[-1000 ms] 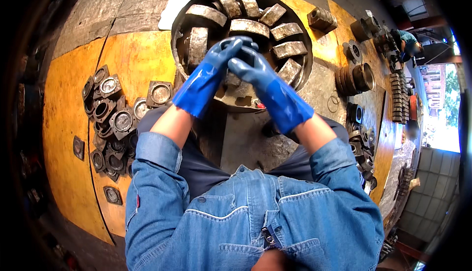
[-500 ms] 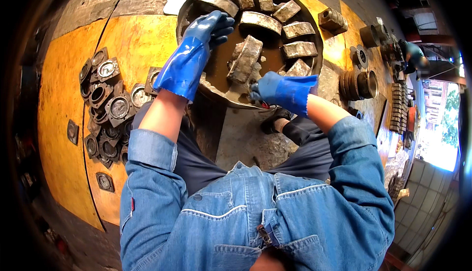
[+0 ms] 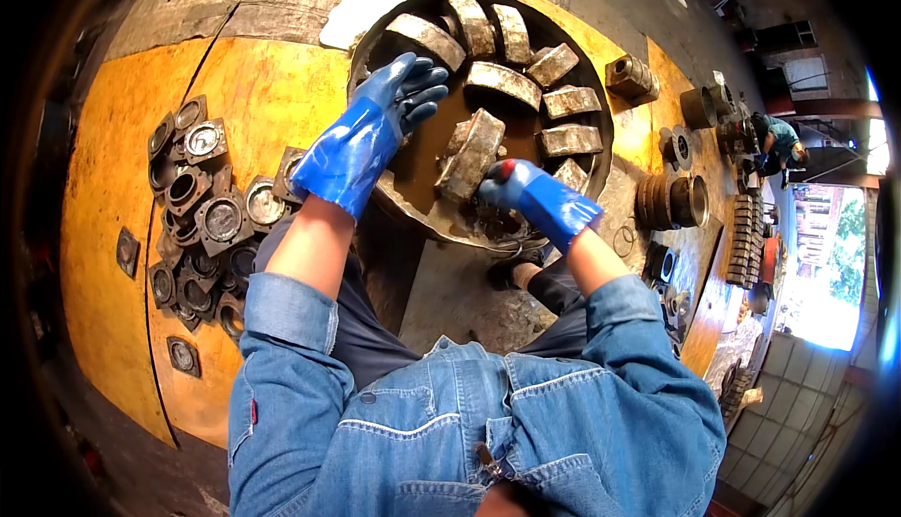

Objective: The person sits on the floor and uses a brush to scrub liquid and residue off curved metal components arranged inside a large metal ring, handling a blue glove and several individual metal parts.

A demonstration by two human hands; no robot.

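My left hand [image 3: 399, 90], in a blue rubber glove, hovers over the left side of a big round tub [image 3: 413, 217], its fingers apart and nothing in them. My right hand [image 3: 518, 187], gloved the same way, has curled fingers beside the lower end of a thick metal block [image 3: 472, 156] standing tilted in the middle of the tub. A small red thing [image 3: 508, 168] shows at its knuckles; what the fingers hold is hidden. Brown liquid [image 3: 427, 156] lies in the tub. Several wet, curved metal blocks line its far and right sides, with another curved block [image 3: 502, 83] nearer the middle.
Dark square parts with round holes [image 3: 222, 220] lie heaped on the yellow board at left. To the right stand metal rings [image 3: 671, 203], a ribbed block [image 3: 631, 81] and a row of stacked parts [image 3: 746, 240]. Another person [image 3: 777, 142] bends over at far right.
My right hand has turned and risen from the tub's near rim to the middle block's lower end, the red thing now on top. The left hand stays open. The whole view has shifted slightly.
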